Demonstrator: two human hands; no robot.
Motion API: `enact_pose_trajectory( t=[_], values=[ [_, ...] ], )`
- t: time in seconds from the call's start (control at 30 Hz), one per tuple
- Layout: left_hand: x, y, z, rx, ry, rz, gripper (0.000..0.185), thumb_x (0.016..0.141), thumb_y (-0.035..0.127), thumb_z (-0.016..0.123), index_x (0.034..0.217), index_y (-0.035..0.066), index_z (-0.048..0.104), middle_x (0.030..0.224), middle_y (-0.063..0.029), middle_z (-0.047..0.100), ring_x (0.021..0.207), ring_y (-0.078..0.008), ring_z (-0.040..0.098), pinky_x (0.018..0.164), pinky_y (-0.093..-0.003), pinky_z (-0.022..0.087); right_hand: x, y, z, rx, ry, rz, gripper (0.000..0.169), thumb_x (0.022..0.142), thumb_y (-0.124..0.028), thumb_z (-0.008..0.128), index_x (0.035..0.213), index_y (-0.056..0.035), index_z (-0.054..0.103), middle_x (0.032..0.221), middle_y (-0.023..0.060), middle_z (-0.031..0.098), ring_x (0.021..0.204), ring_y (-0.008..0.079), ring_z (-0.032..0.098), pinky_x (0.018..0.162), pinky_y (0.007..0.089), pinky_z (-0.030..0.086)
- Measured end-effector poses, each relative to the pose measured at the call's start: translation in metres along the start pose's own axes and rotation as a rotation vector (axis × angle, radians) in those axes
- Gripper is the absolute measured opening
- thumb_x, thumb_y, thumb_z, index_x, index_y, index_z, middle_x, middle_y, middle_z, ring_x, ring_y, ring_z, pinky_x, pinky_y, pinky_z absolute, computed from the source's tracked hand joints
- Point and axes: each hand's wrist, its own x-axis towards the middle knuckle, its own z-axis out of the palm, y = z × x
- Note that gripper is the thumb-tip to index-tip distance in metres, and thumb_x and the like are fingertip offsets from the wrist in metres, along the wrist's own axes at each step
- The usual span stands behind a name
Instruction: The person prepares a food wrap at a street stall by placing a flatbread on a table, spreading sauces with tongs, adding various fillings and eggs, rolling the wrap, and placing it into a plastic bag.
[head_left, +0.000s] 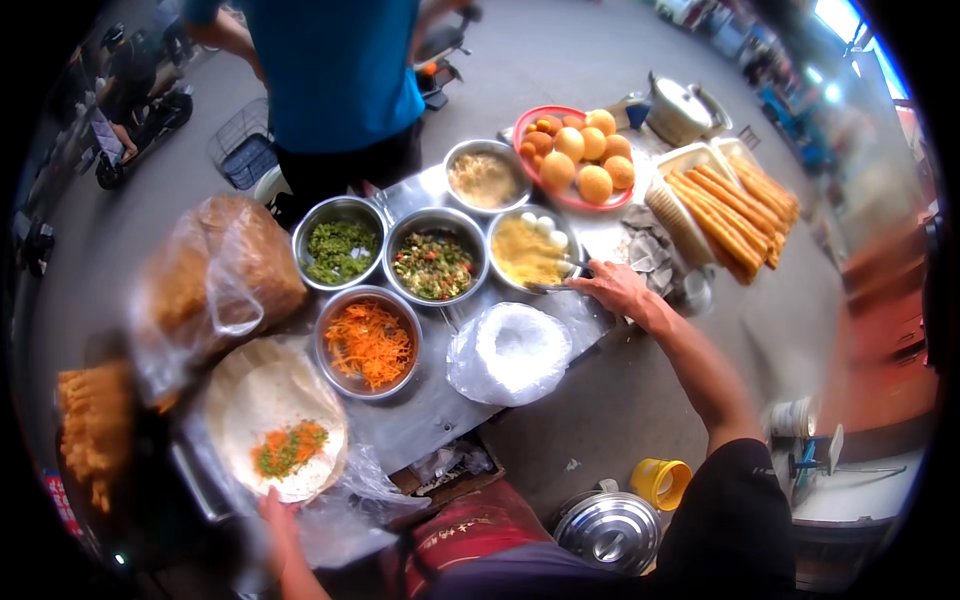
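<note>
My right hand (615, 287) holds metal tongs (555, 287), their arms reaching into a steel bowl (491, 259) of yellow shredded food with several peeled eggs (555, 238) at its side. At the lower left, my left hand (279, 521) touches the near edge of a round flatbread (255, 409); whether its fingers grip the edge is hard to tell. A small heap of shredded carrot and chopped greens (289, 450) lies on this flatbread. Beside it stands a steel bowl of shredded carrot (367, 345). A clear plastic bag (510, 352) sits near the table edge.
More bowls hold chopped greens (341, 251), mixed vegetables (435, 262) and pale shreds (484, 180). Fried balls (570, 146) fill a red basket; fried dough sticks (724, 214) lie right. A large bagged stack (217, 270) stands left. A person in a blue shirt (341, 75) stands across the table.
</note>
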Motion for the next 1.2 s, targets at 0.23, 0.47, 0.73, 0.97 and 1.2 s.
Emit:
enact_pose_trajectory(
  t=[0.23,0.47,0.73,0.97,1.2],
  values=[
    [-0.005,0.001,0.001,0.035,0.049,0.018,0.040,0.104,0.030,0.055,0.136,0.006,0.051,0.123,-0.0122,0.067,0.103,-0.0269,0.070,0.069,-0.0392,0.060,0.033,0.016,0.055,-0.040,0.117,-0.102,0.047,0.091,-0.012,0.060,0.132,-0.0347,0.065,0.106,0.0144,0.062,0.089,0.0325,0.070,0.075,0.0437,0.059],
    [-0.014,0.004,0.019,0.018,0.125,0.046,0.031,0.104,0.024,0.057,0.126,0.002,0.053,0.111,-0.0154,0.068,0.089,-0.0271,0.072,0.059,-0.0360,0.059,0.023,-0.007,0.080,0.191,0.272,0.083,0.036,0.094,-0.014,0.060,0.128,-0.0244,0.068,0.105,0.0118,0.065,0.085,0.0339,0.070,0.074,0.0476,0.057],
    [-0.004,0.004,0.006,0.049,0.015,0.027,0.033,0.104,0.023,0.056,0.129,0.002,0.054,0.115,-0.0144,0.069,0.095,-0.0280,0.072,0.065,-0.0387,0.060,0.021,-0.019,0.070,0.415,0.393,0.195,0.030,0.092,-0.009,0.063,0.121,-0.0158,0.070,0.105,0.0113,0.072,0.093,0.0359,0.070,0.079,0.0469,0.057],
    [-0.008,0.006,0.012,0.013,0.022,0.043,0.030,0.103,0.021,0.058,0.126,0.002,0.055,0.109,-0.0151,0.070,0.087,-0.0271,0.074,0.054,-0.0338,0.058,0.024,-0.028,0.046,0.487,0.401,0.226,0.028,0.093,-0.010,0.062,0.119,-0.0145,0.070,0.104,0.0137,0.072,0.095,0.0381,0.069,0.081,0.0475,0.056],
    [-0.013,0.009,0.019,0.017,0.017,0.058,0.030,0.103,0.022,0.059,0.124,0.002,0.055,0.104,-0.0145,0.071,0.079,-0.0258,0.073,0.051,-0.0333,0.056,0.034,-0.053,0.051,0.452,0.341,0.312,0.028,0.093,-0.013,0.062,0.119,-0.0189,0.070,0.103,0.0155,0.071,0.094,0.0416,0.068,0.080,0.0512,0.054]
  ],
)
